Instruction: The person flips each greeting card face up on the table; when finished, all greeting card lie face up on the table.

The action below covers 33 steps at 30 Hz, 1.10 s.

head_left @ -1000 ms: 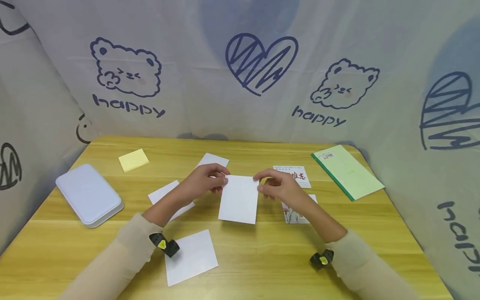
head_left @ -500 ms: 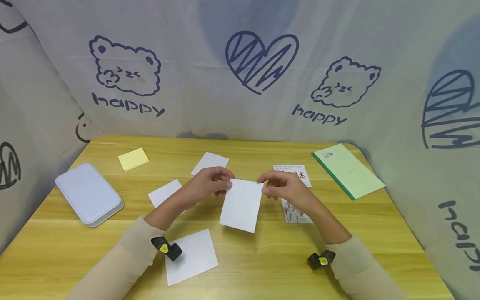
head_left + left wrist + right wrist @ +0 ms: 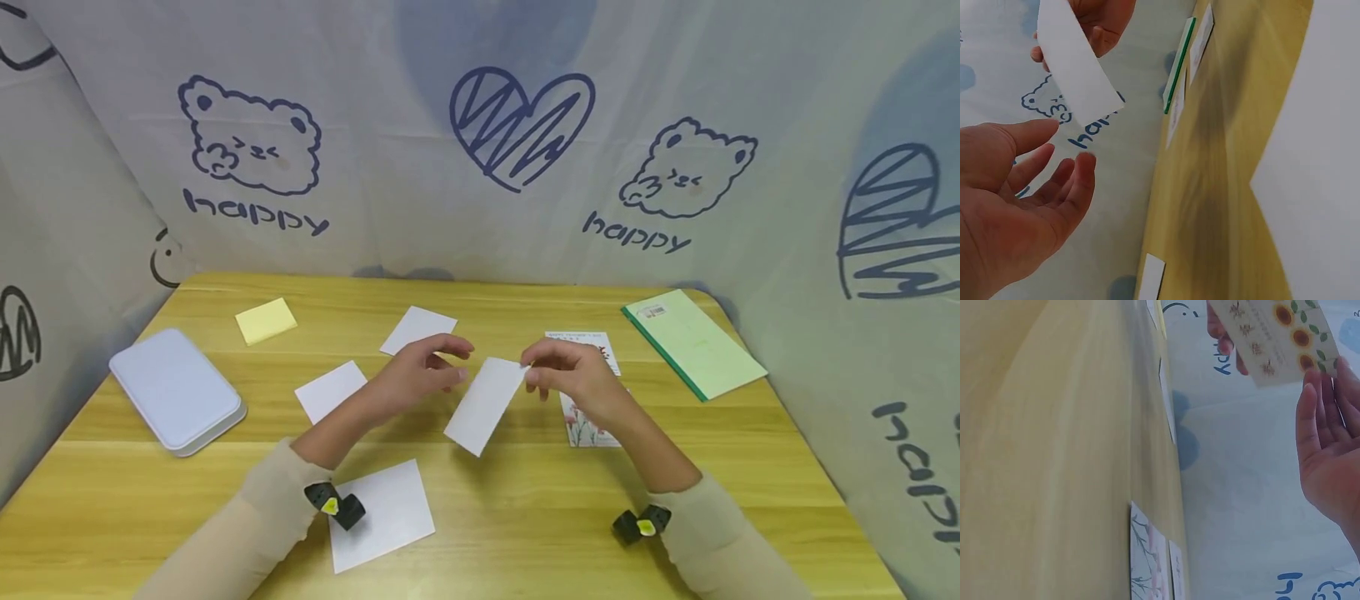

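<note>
Above the middle of the table, my right hand pinches a card by its upper right corner. Its blank white back faces the head view, and it hangs tilted. The right wrist view reveals the other side, where sunflowers and brown lettering are printed. To the left of the card is my left hand, holding nothing, with its fingers loosely bent and spread apart from the thumb. A gap separates these fingertips from the card. Partly behind my right hand lie a flower-printed card and a card with red writing.
Blank-side-up white cards lie at the back, on the left and near the front. A white lidded box and yellow sticky notes occupy the left side. A green notebook lies back right.
My left hand has let go of the card's upper left corner, which both hands pinched before. The card has turned and now appears narrower, slanting down leftward from my right hand.
</note>
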Motion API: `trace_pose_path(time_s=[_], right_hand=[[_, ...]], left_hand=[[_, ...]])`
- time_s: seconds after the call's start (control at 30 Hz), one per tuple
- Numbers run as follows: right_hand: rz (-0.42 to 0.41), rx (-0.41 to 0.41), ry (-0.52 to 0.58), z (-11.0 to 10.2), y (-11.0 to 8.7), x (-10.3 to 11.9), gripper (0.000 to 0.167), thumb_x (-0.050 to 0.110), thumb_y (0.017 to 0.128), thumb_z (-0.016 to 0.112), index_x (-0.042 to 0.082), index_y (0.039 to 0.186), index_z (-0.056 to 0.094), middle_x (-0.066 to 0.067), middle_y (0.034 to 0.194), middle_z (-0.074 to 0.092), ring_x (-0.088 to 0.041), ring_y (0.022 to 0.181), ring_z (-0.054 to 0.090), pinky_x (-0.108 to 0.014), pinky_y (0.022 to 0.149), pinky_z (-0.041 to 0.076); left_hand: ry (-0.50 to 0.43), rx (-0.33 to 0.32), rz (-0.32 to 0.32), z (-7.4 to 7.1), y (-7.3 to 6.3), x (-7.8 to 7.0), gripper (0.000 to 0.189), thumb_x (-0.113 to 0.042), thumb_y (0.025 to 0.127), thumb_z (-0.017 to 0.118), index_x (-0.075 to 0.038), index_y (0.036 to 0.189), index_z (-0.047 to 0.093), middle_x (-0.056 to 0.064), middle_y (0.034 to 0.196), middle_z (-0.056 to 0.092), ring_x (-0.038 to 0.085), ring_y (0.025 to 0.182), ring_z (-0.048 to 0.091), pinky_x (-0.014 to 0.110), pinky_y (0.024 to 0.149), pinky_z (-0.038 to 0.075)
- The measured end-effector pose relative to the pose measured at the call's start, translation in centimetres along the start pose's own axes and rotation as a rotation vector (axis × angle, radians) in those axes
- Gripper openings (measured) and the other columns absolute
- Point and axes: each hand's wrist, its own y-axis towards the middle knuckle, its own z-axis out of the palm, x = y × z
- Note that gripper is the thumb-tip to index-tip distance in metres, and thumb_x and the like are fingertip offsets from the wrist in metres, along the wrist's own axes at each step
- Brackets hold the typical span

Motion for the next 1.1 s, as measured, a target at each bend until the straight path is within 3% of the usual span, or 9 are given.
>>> trace_pose_path(time_s=[0.13, 0.2, 0.3, 0.47, 0.6, 0.7, 0.8, 0.9, 1.1], right_hand=[[0.014, -0.096, -0.026, -0.3, 0.0, 0.0, 0.016, 0.016, 0.097, 0.068, 0.003, 0.106, 0.067, -0.01, 0.091, 0.067, -0.023, 0.079, 0.064, -0.031, 0.067, 0.057], [0.029, -0.144, -0.042, -0.5, 0.0, 0.0, 0.018, 0.021, 0.098, 0.068, 0.005, 0.105, 0.067, -0.011, 0.089, 0.067, -0.022, 0.077, 0.063, -0.031, 0.066, 0.056], [0.053, -0.193, -0.039, -0.7, 0.1, 0.0, 0.022, 0.026, 0.098, 0.067, 0.005, 0.105, 0.067, -0.008, 0.085, 0.065, -0.024, 0.075, 0.061, -0.031, 0.065, 0.055], [0.095, -0.241, -0.007, -1.0, 0.2, -0.2, 0.026, 0.029, 0.098, 0.068, 0.004, 0.105, 0.066, -0.004, 0.085, 0.063, -0.024, 0.074, 0.059, -0.028, 0.064, 0.053], [0.122, -0.266, -0.011, -0.8, 0.3, -0.1, 0.029, 0.033, 0.097, 0.069, 0.005, 0.106, 0.066, -0.009, 0.086, 0.063, -0.022, 0.073, 0.058, -0.026, 0.063, 0.052], [0.131, -0.263, -0.037, -0.7, 0.3, -0.2, 0.031, 0.035, 0.096, 0.069, 0.007, 0.107, 0.066, -0.014, 0.09, 0.063, -0.029, 0.078, 0.059, -0.027, 0.064, 0.053], [0.113, -0.244, -0.122, -0.6, 0.2, -0.4, 0.03, 0.034, 0.097, 0.068, 0.008, 0.112, 0.067, -0.012, 0.1, 0.066, -0.032, 0.087, 0.06, -0.028, 0.069, 0.053], [0.077, -0.204, -0.23, 0.1, 0.1, -0.3, 0.029, 0.033, 0.098, 0.067, 0.012, 0.118, 0.067, -0.005, 0.109, 0.068, -0.025, 0.097, 0.062, -0.029, 0.079, 0.053], [0.007, -0.079, -0.344, 2.5, 0.0, 0.6, 0.034, 0.028, 0.098, 0.068, 0.017, 0.13, 0.064, 0.0, 0.108, 0.072, -0.016, 0.099, 0.065, -0.036, 0.085, 0.054]], left_hand=[[0.047, -0.028, 0.059, -0.5, -0.4, -0.5, 0.036, -0.023, 0.098, 0.067, -0.016, 0.133, 0.06, 0.004, 0.137, 0.059, 0.023, 0.113, 0.063, 0.043, 0.093, 0.055], [0.034, -0.021, 0.083, -0.7, -0.5, -0.7, 0.034, -0.021, 0.1, 0.065, -0.014, 0.132, 0.061, 0.006, 0.136, 0.06, 0.023, 0.113, 0.064, 0.044, 0.095, 0.054], [-0.04, -0.002, 0.078, -1.0, -0.7, -0.9, 0.03, -0.02, 0.102, 0.06, -0.011, 0.131, 0.062, 0.01, 0.132, 0.062, 0.025, 0.11, 0.064, 0.05, 0.1, 0.051], [-0.129, -0.006, 0.065, -1.2, -0.7, -1.0, 0.032, -0.027, 0.104, 0.058, -0.008, 0.129, 0.062, 0.012, 0.121, 0.065, 0.026, 0.107, 0.066, 0.043, 0.098, 0.053], [-0.172, -0.027, 0.078, -1.0, -0.5, -0.8, 0.029, -0.018, 0.101, 0.062, -0.004, 0.127, 0.061, 0.011, 0.112, 0.067, 0.022, 0.101, 0.068, 0.046, 0.095, 0.055], [-0.185, -0.058, 0.077, -0.8, -0.3, -0.6, 0.028, -0.011, 0.099, 0.063, -0.001, 0.125, 0.061, 0.01, 0.109, 0.067, 0.02, 0.096, 0.068, 0.046, 0.092, 0.056], [-0.163, -0.103, 0.07, -0.6, -0.3, -0.7, 0.026, -0.012, 0.099, 0.063, -0.003, 0.124, 0.063, 0.01, 0.11, 0.066, 0.02, 0.096, 0.065, 0.038, 0.089, 0.057], [-0.115, -0.128, 0.069, -0.2, -0.4, -0.9, 0.026, -0.015, 0.099, 0.063, -0.007, 0.124, 0.066, 0.009, 0.112, 0.066, 0.02, 0.097, 0.062, 0.029, 0.085, 0.055], [-0.051, -0.053, 0.108, 1.2, -0.6, -1.3, 0.031, -0.01, 0.098, 0.064, -0.007, 0.128, 0.06, 0.01, 0.102, 0.071, 0.019, 0.094, 0.067, 0.026, 0.083, 0.053]])
